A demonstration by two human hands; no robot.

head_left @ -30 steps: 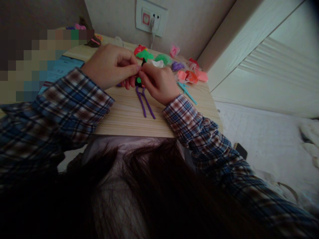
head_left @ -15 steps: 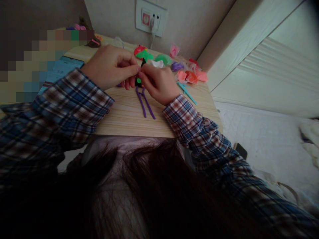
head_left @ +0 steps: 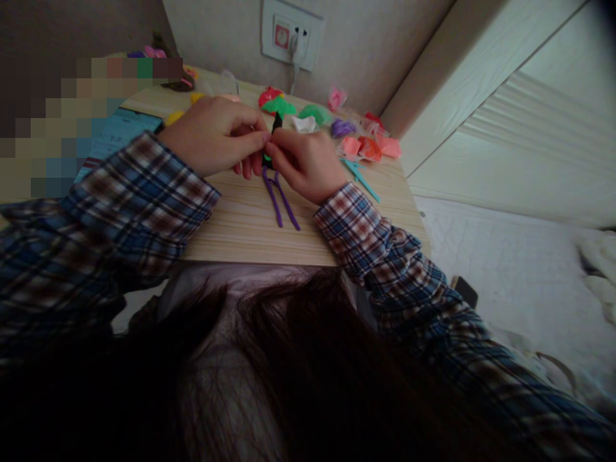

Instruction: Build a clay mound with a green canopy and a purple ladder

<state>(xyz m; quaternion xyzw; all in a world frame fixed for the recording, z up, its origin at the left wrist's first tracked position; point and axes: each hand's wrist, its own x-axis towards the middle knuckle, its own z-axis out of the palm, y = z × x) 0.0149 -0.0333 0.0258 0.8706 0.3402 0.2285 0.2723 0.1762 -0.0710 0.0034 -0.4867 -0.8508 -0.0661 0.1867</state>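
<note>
My left hand [head_left: 216,135] and my right hand [head_left: 308,157] meet above the wooden tabletop, fingertips pinched close together. What lies between the fingertips is too small and covered to make out. Just behind and below them shows a black piece with a bit of green [head_left: 268,158], partly hidden by my right fingers. Two thin purple strips [head_left: 282,200] of what looks like modelling clay lie flat on the wood below it, joined near the top by a short crosspiece.
Soft lumps in clear wrappers lie along the back: green [head_left: 315,114], purple [head_left: 342,128] and orange [head_left: 369,149]. Turquoise sticks [head_left: 363,179] rest by my right wrist. A lit screen [head_left: 113,138] stands left. A plugged wall socket [head_left: 292,35] is behind the table [head_left: 250,237].
My left hand has shifted slightly down, and its fingers have curled a little differently against my right fingertips. The purple strips lie where they were.
</note>
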